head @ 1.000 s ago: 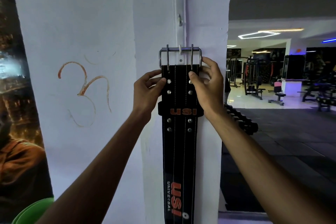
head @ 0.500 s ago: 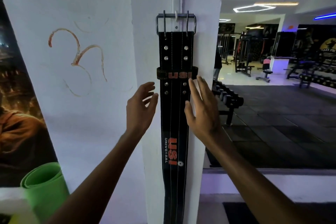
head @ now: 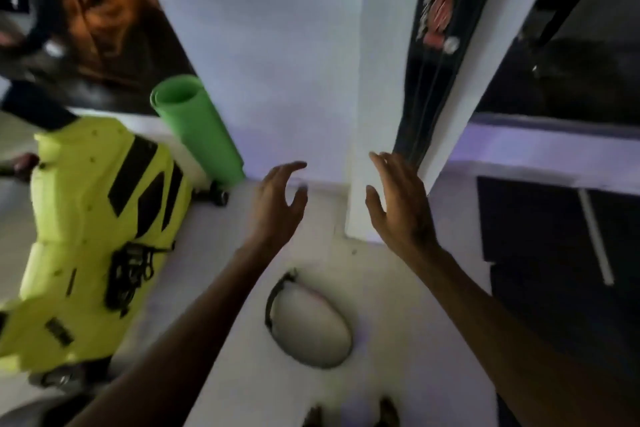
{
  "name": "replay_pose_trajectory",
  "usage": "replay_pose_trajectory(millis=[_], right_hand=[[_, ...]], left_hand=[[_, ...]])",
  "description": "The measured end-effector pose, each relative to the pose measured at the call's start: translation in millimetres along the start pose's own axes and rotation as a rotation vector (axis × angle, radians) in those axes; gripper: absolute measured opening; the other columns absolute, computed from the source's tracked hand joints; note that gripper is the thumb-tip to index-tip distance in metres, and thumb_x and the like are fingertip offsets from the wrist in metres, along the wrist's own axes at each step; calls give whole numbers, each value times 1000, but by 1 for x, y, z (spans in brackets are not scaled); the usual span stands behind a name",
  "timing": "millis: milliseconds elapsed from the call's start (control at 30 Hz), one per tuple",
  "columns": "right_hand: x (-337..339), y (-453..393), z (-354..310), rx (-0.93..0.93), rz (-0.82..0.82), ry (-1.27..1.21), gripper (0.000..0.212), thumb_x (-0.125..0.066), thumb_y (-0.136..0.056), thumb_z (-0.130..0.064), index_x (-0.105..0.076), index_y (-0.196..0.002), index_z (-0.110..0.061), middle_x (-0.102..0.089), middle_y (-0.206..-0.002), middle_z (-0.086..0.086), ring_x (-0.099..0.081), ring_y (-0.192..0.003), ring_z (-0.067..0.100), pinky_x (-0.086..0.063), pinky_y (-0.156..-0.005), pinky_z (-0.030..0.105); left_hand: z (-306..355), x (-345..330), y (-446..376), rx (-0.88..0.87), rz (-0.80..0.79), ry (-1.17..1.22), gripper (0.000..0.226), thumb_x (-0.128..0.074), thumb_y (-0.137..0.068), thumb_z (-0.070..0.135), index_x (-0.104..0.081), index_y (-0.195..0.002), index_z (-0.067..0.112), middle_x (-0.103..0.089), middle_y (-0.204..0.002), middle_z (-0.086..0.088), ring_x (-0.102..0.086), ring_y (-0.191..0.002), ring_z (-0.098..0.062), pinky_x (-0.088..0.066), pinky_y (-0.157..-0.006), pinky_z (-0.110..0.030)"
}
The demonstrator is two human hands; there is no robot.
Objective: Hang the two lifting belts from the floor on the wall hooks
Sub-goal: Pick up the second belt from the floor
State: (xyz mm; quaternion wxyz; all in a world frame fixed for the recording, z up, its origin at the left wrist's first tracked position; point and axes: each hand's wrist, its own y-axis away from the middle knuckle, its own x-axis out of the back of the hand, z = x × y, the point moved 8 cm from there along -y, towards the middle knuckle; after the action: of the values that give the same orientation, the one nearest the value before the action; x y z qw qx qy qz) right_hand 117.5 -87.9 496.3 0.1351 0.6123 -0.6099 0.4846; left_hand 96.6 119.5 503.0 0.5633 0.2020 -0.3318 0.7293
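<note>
A black lifting belt (head: 437, 45) with red lettering hangs down the white pillar (head: 377, 80); its buckle and the hooks are out of view above. A second belt (head: 277, 302), dark and curled into an oval loop, lies on the pale floor below my hands. My left hand (head: 277, 204) and my right hand (head: 398, 204) are both held out with spread fingers and hold nothing. My right hand is in front of the hanging belt's lower end, and I cannot tell if it touches it. The picture is blurred by motion.
A rolled green mat (head: 197, 128) leans on the wall at left. A bright yellow-green machine (head: 90, 236) with black panels stands on the floor at far left. A poster (head: 86, 21) covers the upper left wall. Dark floor mats (head: 554, 253) lie at right.
My view has swung down from the hung belt to the floor. Both hands have let go of the belt and dropped lower, open. The second belt on the floor has come into view.
</note>
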Motion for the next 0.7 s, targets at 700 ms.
replay_pose_trajectory(millis=[700], right_hand=[[-738,351,108,-723,-1013,-46,41,-35,-105,-33,-59,-118,-3,-61,-126,23,-56,-119,40,-44,-96,41]], left_hand=[[-660,-242,327,931,-231,121,15,-61,-93,18,-74,-98,24,-77,-91,4,-73,-81,-13,-59,-80,-36]])
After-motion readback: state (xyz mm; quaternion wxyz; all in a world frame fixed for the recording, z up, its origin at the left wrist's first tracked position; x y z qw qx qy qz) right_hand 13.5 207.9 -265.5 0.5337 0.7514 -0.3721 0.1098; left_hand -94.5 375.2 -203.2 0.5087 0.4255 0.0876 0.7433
